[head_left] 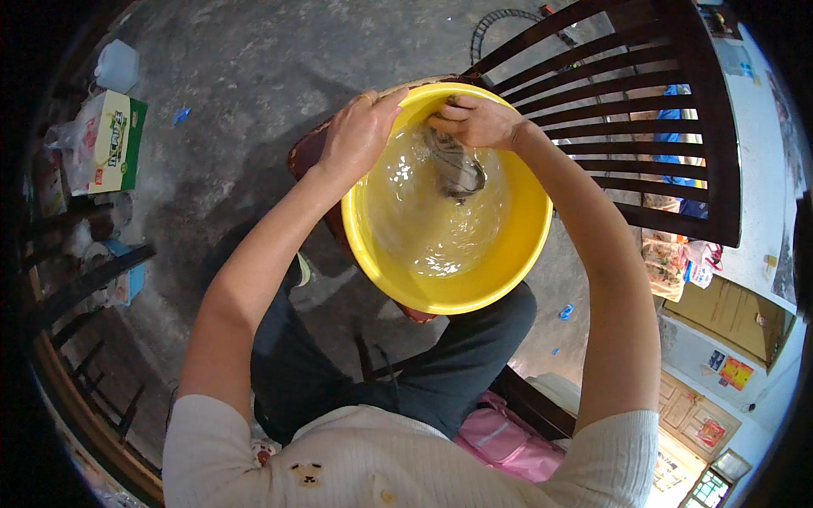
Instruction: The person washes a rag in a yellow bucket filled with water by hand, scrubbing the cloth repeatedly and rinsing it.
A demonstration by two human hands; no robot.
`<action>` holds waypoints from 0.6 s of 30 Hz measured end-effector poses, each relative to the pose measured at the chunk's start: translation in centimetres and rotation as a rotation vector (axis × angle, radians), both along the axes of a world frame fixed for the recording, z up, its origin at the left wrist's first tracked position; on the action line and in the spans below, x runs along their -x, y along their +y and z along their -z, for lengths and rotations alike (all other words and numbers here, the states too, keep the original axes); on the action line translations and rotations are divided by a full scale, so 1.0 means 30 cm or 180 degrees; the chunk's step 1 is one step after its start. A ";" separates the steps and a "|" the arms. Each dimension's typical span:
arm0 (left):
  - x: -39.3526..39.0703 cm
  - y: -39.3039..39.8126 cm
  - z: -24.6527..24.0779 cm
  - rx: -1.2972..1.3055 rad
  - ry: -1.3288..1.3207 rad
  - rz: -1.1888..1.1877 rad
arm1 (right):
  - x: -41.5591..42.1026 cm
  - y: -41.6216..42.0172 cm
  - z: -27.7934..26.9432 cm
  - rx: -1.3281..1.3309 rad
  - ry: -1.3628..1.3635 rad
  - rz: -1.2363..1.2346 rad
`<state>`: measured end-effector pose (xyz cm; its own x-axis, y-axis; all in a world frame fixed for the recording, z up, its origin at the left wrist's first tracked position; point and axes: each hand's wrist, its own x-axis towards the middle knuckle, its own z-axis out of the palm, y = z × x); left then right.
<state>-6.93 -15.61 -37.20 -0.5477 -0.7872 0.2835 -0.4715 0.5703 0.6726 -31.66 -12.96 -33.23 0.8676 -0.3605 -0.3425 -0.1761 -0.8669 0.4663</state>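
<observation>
A yellow plastic basin (533,235) of water (419,216) stands on a slatted-back wooden chair (724,146), whose dark red seat shows at the left. My left hand (363,130) grips the basin's far left rim, its thumb side toward the water. Inside, near the far right wall, my right hand (476,120) holds the upper end of a grey item (458,168) with a dark edge. The item's lower part lies in the rippling water; I cannot tell whether it is cloth or a shoe.
Along the left are a green and cream printed carton (114,143), a whitish plastic jug (117,66) and a light blue box (134,276). A toy track (495,19) lies beyond the chair on the concrete floor (254,57). A pink bag (502,438) is by my right side.
</observation>
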 end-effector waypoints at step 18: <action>0.003 -0.002 -0.003 -0.0202 0.0185 0.0050 | 0.091 0.325 0.031 0.0121 -0.0206 0.2386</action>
